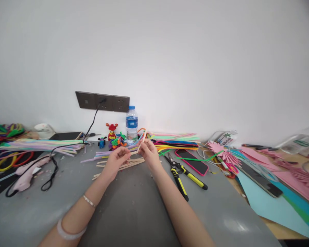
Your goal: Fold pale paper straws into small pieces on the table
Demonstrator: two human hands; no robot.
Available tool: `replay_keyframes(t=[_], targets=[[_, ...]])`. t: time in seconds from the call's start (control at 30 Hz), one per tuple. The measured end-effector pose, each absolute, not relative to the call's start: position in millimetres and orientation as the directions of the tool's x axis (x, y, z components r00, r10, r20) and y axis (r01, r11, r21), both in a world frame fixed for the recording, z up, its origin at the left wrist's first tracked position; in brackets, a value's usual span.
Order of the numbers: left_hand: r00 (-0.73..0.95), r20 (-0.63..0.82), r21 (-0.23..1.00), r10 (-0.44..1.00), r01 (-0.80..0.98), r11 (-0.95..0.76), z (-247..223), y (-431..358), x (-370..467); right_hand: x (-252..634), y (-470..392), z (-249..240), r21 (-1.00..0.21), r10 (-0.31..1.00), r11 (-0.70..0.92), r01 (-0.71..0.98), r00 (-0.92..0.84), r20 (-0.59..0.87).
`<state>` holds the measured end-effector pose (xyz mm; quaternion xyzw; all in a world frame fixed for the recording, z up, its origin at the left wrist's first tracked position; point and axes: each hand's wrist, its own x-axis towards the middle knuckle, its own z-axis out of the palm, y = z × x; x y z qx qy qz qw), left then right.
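Observation:
A cream pipe cleaner (134, 152) runs between my two hands, bent upward near the right one. My left hand (117, 162) pinches its left end between thumb and fingers. Higher and to the right, my right hand (148, 152) is closed on it near the bend. Below and behind the hands lie loose beige pipe cleaners (134, 163) on the grey table (128, 206). Small figures of coloured pipe cleaner stand behind my left hand, among them a red and yellow one (111, 131).
A water bottle (132, 127) stands by the wall. Yellow-handled pliers (193, 179) and a red-edged phone (194, 162) lie right of my hands. A pink glue gun (25, 176) with a black cable lies left. Coloured paper (270, 202) covers the far right.

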<state>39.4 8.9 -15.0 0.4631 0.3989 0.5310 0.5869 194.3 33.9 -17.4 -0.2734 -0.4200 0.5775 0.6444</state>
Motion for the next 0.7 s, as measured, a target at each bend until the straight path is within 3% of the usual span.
replay_keyframes(t=[0.13, 0.33, 0.5, 0.7], targets=[[0.100, -0.004, 0.972, 0.995, -0.233, 0.028, -15.9, 10.6, 37.9, 191.9, 34.5, -23.8, -0.899, 0.967, 0.137, -0.416, -0.140, 0.213], [0.283, -0.031, 0.992, 0.959, -0.106, 0.063, -11.3, 4.4, 40.2, 193.4, 34.4, -22.7, -0.917, 0.977, 0.076, -0.392, -0.155, 0.147], [0.220, -0.099, 0.935, 0.971, -0.313, 0.166, -11.3, 4.3, 40.4, 195.5, 31.6, -16.4, -0.875, 0.968, -0.012, -0.484, -0.225, 0.111], [0.024, -0.104, 0.797, 0.994, -0.595, 0.098, -10.9, 15.1, 36.5, 195.7, 35.5, -16.8, -0.796, 0.994, 0.057, -0.603, -0.039, 0.101]])
